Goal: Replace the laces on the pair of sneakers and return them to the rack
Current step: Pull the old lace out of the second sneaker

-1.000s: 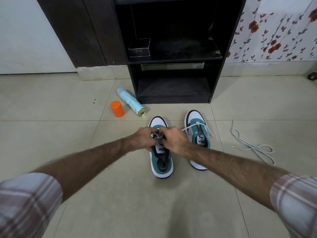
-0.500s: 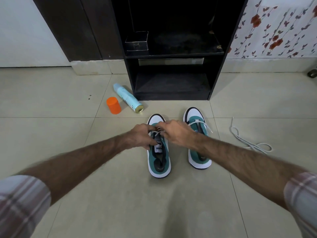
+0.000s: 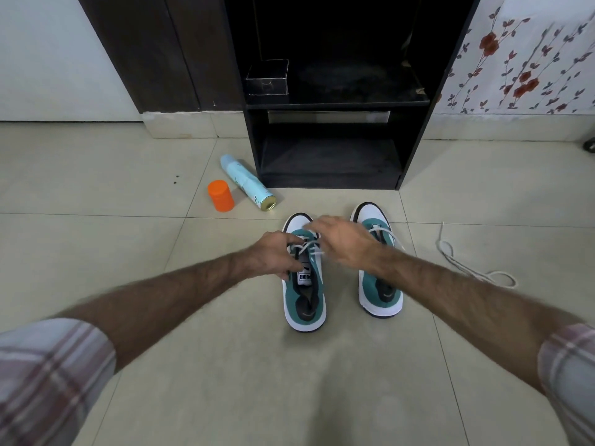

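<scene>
Left hand (image 3: 273, 252) sits at the left side of the left sneaker (image 3: 305, 284), fingers curled against the tongue and upper, gripping the shoe near the eyelets. Right hand (image 3: 341, 241) hovers over the same sneaker's forefoot, fingers bent downward among the white lace (image 3: 310, 247); whether it pinches a strand I cannot tell, blur hides the fingertips. Plaid sleeves show at both lower corners.

Left sneaker: teal and white, toe pointing away from the person, flat on the tiled floor (image 3: 225, 365). Lace partly threaded across the upper eyelets, crossing between the two hands.

Right sneaker (image 3: 380, 284): same colours, parallel and just beside the left one, apart from it. White lace visible across its front eyelets; right forearm crosses over its middle.

Loose lace (image 3: 467, 265): white, lying in loops on the floor to the right of the right sneaker, apart from it.

Farther on, left of the sneakers: orange cap (image 3: 220, 195) upright on the floor; pale blue spray can (image 3: 248, 181) on its side just beside it, base end toward the shoes.

Rack (image 3: 415, 123): dark, open-fronted, against the wall beyond the sneakers. Small dark box (image 3: 267, 78) at the left of its upper shelf. Floral wallpaper (image 3: 528, 59) to the right.
</scene>
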